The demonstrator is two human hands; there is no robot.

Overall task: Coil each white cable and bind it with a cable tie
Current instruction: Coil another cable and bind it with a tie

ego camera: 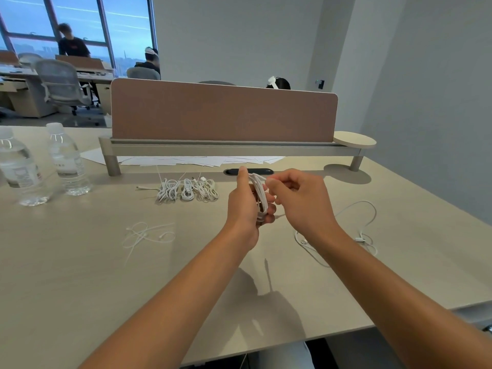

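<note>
My left hand grips a coiled white cable held upright above the desk. Touching the top of that coil, my right hand has its fingers pinched on a strand of it. Several bound white cable coils lie in a row behind, near the shelf. A few loose white cable ties lie to the left of my left forearm. One uncoiled white cable sprawls on the desk to the right, partly hidden by my right forearm.
Two clear water bottles stand at the far left. A raised shelf with a brown divider panel spans the back, with white papers under it. Beyond are other desks, chairs and seated people. The desk's front edge runs lower right.
</note>
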